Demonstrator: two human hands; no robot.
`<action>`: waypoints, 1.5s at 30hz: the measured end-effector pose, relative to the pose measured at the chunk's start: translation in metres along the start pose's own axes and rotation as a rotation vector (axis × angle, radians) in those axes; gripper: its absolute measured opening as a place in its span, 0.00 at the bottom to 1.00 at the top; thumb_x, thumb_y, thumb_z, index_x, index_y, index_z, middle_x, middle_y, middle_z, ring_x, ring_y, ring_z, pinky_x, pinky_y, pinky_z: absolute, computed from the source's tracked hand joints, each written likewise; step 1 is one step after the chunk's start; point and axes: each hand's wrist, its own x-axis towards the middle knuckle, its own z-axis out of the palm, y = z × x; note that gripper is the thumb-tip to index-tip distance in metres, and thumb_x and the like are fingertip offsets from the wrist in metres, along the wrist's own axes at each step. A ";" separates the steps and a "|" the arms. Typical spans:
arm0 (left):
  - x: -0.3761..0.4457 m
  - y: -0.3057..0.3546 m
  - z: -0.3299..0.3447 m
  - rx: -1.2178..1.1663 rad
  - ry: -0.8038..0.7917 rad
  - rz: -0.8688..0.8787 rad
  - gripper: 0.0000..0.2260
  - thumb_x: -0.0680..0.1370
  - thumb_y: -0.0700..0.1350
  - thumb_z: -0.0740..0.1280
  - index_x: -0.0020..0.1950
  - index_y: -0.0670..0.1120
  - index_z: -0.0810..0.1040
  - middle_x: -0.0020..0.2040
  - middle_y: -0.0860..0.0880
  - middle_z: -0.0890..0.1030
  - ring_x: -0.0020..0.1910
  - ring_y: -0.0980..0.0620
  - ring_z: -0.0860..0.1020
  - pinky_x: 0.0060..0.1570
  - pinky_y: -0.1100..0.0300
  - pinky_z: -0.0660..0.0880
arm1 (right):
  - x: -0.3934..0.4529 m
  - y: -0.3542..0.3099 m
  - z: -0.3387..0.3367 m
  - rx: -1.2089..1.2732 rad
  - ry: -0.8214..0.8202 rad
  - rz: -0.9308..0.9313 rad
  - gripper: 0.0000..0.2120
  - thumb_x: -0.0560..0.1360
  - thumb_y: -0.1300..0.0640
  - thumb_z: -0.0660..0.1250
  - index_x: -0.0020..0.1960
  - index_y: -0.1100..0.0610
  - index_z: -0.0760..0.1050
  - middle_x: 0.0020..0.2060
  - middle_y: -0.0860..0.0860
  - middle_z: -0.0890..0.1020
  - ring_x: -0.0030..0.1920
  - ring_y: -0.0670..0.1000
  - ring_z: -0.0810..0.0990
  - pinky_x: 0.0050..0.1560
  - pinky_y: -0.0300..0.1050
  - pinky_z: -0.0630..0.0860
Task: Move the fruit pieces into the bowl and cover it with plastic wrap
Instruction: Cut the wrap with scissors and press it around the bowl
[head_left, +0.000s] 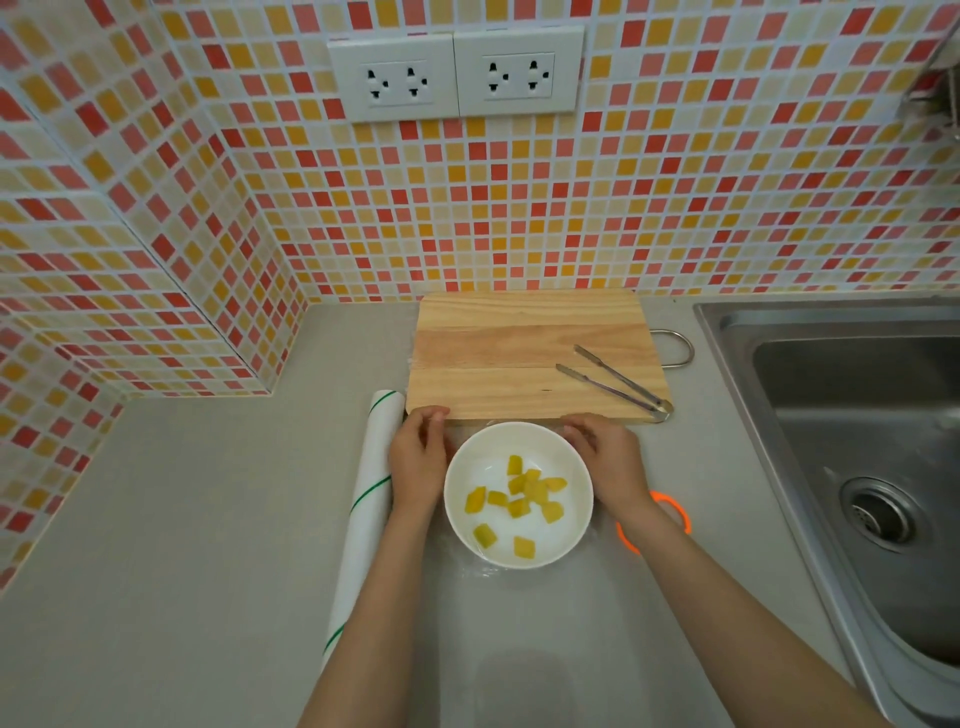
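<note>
We see the white bowl of yellow fruit pieces on the bench, between our left hand and right hand; both hands press clear plastic wrap against its rim with curled fingers.

White round bowl on grey table, yellow fruit pieces inside. Rectangular wooden cutting board behind bowl, metal tongs on its right part. Long white plastic-wrap roll left; steel sink right.
</note>
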 end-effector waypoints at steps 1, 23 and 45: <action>-0.005 0.005 -0.004 -0.013 0.021 -0.006 0.10 0.80 0.44 0.58 0.50 0.45 0.80 0.36 0.54 0.79 0.37 0.62 0.77 0.40 0.68 0.69 | -0.003 -0.001 -0.003 0.031 0.069 0.011 0.08 0.76 0.63 0.63 0.50 0.63 0.80 0.42 0.57 0.84 0.44 0.55 0.81 0.45 0.37 0.73; -0.082 0.002 0.018 -0.471 0.117 -0.279 0.23 0.82 0.55 0.47 0.76 0.51 0.58 0.76 0.51 0.62 0.73 0.56 0.62 0.72 0.55 0.59 | -0.062 -0.031 0.021 0.917 0.019 0.459 0.31 0.77 0.37 0.39 0.58 0.49 0.77 0.50 0.50 0.84 0.52 0.49 0.82 0.45 0.43 0.77; -0.070 0.014 0.019 -0.482 -0.009 -0.219 0.17 0.83 0.45 0.51 0.71 0.47 0.68 0.64 0.53 0.74 0.57 0.62 0.75 0.50 0.74 0.72 | 0.000 -0.033 0.002 0.710 -0.281 0.359 0.29 0.75 0.35 0.43 0.56 0.48 0.75 0.60 0.53 0.78 0.59 0.53 0.77 0.65 0.54 0.70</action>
